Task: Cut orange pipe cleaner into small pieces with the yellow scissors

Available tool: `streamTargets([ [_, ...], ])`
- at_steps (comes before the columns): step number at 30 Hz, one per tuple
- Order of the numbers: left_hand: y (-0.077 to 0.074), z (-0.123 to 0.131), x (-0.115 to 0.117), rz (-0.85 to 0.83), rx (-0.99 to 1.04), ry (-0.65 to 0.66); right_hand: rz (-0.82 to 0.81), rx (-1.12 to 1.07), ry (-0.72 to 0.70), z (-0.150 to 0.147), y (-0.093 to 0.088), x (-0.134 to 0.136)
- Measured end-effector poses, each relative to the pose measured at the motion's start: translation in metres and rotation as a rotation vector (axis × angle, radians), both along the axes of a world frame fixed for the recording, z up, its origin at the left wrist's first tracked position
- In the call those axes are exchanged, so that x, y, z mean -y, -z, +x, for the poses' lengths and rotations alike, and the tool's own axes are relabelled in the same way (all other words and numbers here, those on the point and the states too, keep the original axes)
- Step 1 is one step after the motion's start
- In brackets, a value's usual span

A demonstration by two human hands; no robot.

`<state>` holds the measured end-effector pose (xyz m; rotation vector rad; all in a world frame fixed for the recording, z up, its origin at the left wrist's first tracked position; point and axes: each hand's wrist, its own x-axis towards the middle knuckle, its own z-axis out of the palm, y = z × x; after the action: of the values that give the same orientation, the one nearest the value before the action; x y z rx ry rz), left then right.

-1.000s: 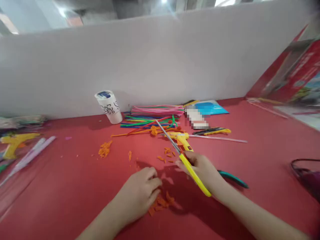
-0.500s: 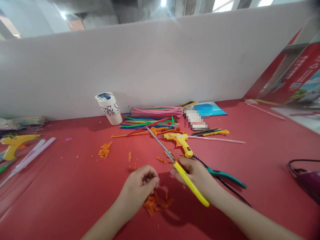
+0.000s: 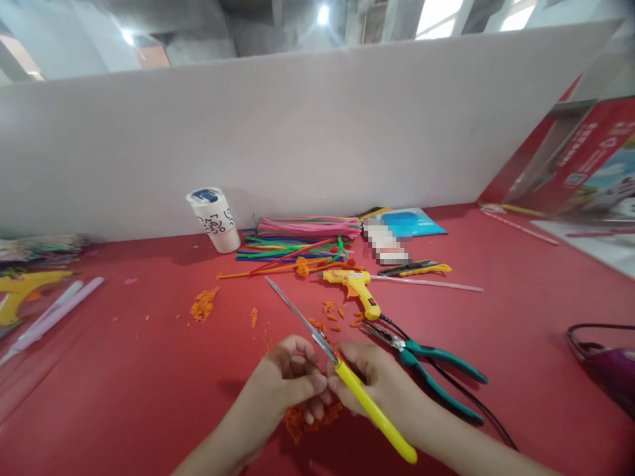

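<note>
My right hand is closed round the yellow handles of a pair of scissors, whose shut silver blades point up and to the left. My left hand is curled, its fingertips pinched right beside the scissors' pivot, over a small heap of orange cut pieces on the red table. What the left fingers hold is hidden. The two hands touch each other.
Teal-handled pliers lie just right of my right hand. A yellow glue gun, loose orange scraps, coloured pipe cleaners, a white cup and a utility knife lie farther back before a white partition. Another glue gun lies left.
Both hands have drawn nearer to me and come together. The scissors swung left and down with the right hand. The left hand rose from the orange pieces into a pinch.
</note>
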<state>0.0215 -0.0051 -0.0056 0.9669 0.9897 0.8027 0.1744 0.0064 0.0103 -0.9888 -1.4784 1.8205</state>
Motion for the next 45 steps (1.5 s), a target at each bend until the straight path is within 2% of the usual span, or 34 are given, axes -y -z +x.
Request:
streamTargets([
  [3, 0.000, 0.002, 0.000, 0.016, -0.082, -0.005, 0.015, 0.035, 0.038, 0.001, 0.003, 0.001],
  [8, -0.003, 0.007, 0.002, 0.050, -0.246, -0.031, 0.120, 0.235, 0.129, 0.001, 0.009, 0.001],
  [12, -0.003, 0.006, 0.005, 0.215, -0.344, -0.019, 0.215, 0.347, 0.145, 0.000, 0.012, 0.000],
  [16, -0.002, 0.004, 0.006, 0.410, -0.519, -0.030, 0.209, 0.346, 0.142, -0.001, 0.013, 0.001],
  [20, -0.002, 0.004, 0.004, 0.439, -0.562, -0.035, 0.226, 0.390, 0.145, -0.001, 0.015, 0.002],
  [24, 0.001, 0.005, 0.004, 0.420, -0.523, -0.016, 0.259, 0.433, 0.162, 0.000, 0.019, 0.003],
  [30, 0.002, 0.005, 0.006, 0.412, -0.525, 0.016, 0.258, 0.361, 0.144, 0.002, 0.021, 0.003],
  [33, 0.000, 0.002, 0.002, 0.368, -0.479, -0.076, 0.240, 0.291, 0.211, 0.004, 0.014, 0.001],
  [36, -0.002, -0.004, -0.004, 0.215, -0.368, -0.195, 0.264, 0.281, 0.246, 0.008, 0.009, -0.002],
  [39, -0.004, -0.009, -0.009, 0.094, -0.202, -0.329, 0.331, 0.406, 0.198, 0.012, 0.007, -0.004],
  [42, -0.007, -0.013, -0.010, 0.064, -0.040, -0.461, 0.421, 0.653, 0.148, 0.015, 0.004, -0.004],
  [45, -0.010, -0.016, -0.011, 0.044, 0.066, -0.517, 0.546, 0.890, 0.107, 0.015, 0.001, -0.004],
])
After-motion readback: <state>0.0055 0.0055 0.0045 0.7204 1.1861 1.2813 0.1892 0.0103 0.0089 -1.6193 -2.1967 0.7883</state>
